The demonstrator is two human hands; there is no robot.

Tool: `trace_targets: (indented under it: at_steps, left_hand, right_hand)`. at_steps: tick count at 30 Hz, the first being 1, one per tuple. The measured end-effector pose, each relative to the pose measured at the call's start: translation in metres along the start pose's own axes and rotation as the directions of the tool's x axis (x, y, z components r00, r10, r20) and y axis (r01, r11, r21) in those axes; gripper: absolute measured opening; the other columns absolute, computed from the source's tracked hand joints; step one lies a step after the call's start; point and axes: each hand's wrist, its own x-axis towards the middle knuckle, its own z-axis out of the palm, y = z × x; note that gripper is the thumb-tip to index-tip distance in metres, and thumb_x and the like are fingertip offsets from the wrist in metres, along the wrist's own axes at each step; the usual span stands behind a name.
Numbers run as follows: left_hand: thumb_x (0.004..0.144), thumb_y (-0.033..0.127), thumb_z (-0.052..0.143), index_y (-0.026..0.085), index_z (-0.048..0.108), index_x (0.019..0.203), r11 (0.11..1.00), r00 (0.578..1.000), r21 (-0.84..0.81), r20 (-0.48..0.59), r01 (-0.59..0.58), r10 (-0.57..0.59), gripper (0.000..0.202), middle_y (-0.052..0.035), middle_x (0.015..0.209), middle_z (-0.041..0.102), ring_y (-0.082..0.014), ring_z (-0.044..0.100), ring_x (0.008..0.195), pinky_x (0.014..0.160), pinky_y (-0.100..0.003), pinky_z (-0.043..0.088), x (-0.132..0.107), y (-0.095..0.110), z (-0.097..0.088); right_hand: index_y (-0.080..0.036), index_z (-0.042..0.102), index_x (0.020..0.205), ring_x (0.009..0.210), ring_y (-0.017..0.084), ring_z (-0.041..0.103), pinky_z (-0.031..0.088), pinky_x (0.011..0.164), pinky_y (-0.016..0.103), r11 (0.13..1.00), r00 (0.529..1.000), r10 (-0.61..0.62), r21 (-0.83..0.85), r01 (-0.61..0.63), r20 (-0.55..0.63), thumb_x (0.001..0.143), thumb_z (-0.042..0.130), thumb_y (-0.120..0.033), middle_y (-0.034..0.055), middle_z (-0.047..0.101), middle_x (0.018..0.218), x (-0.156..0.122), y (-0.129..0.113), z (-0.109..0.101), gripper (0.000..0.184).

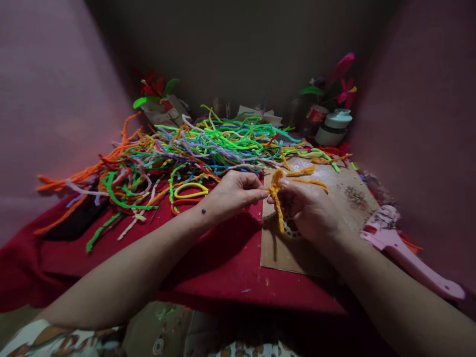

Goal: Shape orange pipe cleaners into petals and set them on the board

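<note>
Mid-frame, the left hand [241, 192] and right hand [307, 208] pinch a fuzzy orange twisted stem [276, 189]. Upper right, a lidded pale-green jar [330, 135] hides its contents; a white dotted ring [292, 234] is half-hidden.

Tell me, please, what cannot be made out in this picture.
- Head view: part of the orange fuzzy piece, hidden by the right hand.
- Head view: part of the round holed piece, hidden by the same hand.
- Head view: part of the dark flat object, covered by fuzzy strands.
- Head view: upper right arm, cut off by the frame's edge.
</note>
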Motion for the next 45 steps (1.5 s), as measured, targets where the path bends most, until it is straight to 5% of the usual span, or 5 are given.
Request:
trace_targets:
  at_steps: [5,14,25,36,45]
  left_hand:
    - [0.074,0.024,0.057,0.011,0.056,0.065,1.0,1.0,0.015,-0.004,-0.013,0.014,0.016,0.0061,0.046,0.043,-0.0031,0.035,0.041,0.041,-0.016,0.026,0.0,0.0,-0.001]
    - [0.076,0.03,0.057,0.01,0.061,0.079,0.98,0.982,-0.066,-0.047,-0.186,0.183,0.02,0.0012,0.069,0.054,-0.0064,0.046,0.06,0.057,-0.019,0.037,0.005,-0.01,-0.002]
    - [0.071,0.026,0.06,0.011,0.059,0.073,0.972,0.991,-0.195,-0.072,-0.129,0.117,0.015,0.0017,0.063,0.054,-0.0067,0.046,0.055,0.054,-0.02,0.037,0.006,-0.012,0.002]
    - [0.072,0.028,0.06,0.011,0.06,0.073,0.968,0.99,-0.213,-0.07,-0.133,0.121,0.017,0.0015,0.064,0.056,-0.0066,0.046,0.055,0.055,-0.02,0.037,0.004,-0.012,0.002]
    - [0.071,0.027,0.061,0.012,0.062,0.073,0.993,0.992,-0.021,-0.056,-0.114,0.113,0.016,0.0008,0.065,0.057,-0.008,0.047,0.056,0.054,-0.021,0.037,0.004,-0.011,0.002]
  right_hand:
    - [-0.017,0.065,0.057,0.047,0.009,0.043,0.032,0.045,0.022,0.997,1.0,-0.006,-0.082,0.005,-0.018,0.064,0.063,-0.019,-0.0006,0.054,0.053,-0.001,0.0,-0.001,0.007]
    - [-0.016,0.063,0.056,0.043,0.008,0.04,0.028,0.043,0.023,0.981,1.0,0.026,-0.193,-0.027,-0.01,0.067,0.059,-0.02,-0.0016,0.052,0.049,-0.004,0.001,0.001,0.013]
    - [-0.016,0.06,0.055,0.045,0.008,0.042,0.032,0.045,0.022,0.994,0.997,0.061,-0.091,-0.058,0.038,0.065,0.061,-0.019,-0.0022,0.052,0.051,-0.007,0.0,0.004,0.011]
    - [-0.013,0.064,0.06,0.042,0.007,0.04,0.03,0.042,0.021,0.982,0.999,0.052,-0.183,-0.051,0.004,0.065,0.065,-0.022,-0.0023,0.051,0.047,-0.007,0.001,0.006,0.01]
    - [-0.014,0.062,0.06,0.041,0.006,0.043,0.035,0.041,0.022,0.995,0.997,0.031,-0.088,-0.036,-0.064,0.064,0.067,-0.022,0.0002,0.059,0.058,-0.001,0.005,0.001,0.009]
